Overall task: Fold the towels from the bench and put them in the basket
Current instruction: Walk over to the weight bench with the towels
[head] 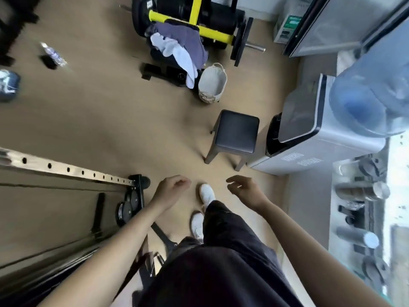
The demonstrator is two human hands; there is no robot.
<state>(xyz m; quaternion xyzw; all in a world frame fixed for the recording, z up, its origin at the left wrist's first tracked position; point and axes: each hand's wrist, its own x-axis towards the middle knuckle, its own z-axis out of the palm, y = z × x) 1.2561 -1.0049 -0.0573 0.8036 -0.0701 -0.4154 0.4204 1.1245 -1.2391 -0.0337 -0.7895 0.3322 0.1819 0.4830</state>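
Both of my hands are free at this moment. The left hand (174, 185) hangs with its fingers loosely curled and it holds nothing. The right hand (243, 187) is more spread, the fingers relaxed and a little bent, and it is also empty.

The towels lie well apart from the fingers, straight ahead across the floor (110, 107) and a little to the left side. A blue towel (190, 41) is heaped on the bench (161, 63), and a white towel (177, 52) lies over it. The long axis of the white towel runs from the bench top down and to the right, and its lower end hangs just beside the basket (212, 83). The basket stands on the floor at the right of the bench, with its mouth turned toward me.

I judge the left hand to be slightly nearer to the towels, and the right hand nearer to the basket.

For moving, the way ahead is an open corridor of floor. On the right it is limited by a dark stool (236, 131) and the water dispenser (309, 134) beside it. On the left it is limited by a steel rail (66, 169) with holes. I would keep left of the stool.
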